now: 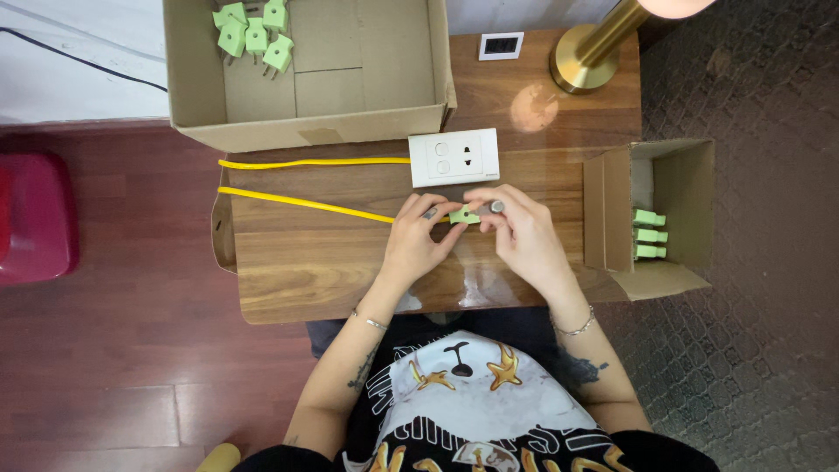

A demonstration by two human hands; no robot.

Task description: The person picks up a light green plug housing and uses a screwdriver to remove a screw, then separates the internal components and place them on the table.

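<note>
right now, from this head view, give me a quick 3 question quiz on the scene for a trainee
1. True or false: both hands, left hand and right hand, are on the green plug.
2. Which box holds loose green plugs at its back left corner: A the large box, B the small box?
3. Fill in: the cable running to the plug is ____.

Key: 1 true; 2 A; 3 yellow
</note>
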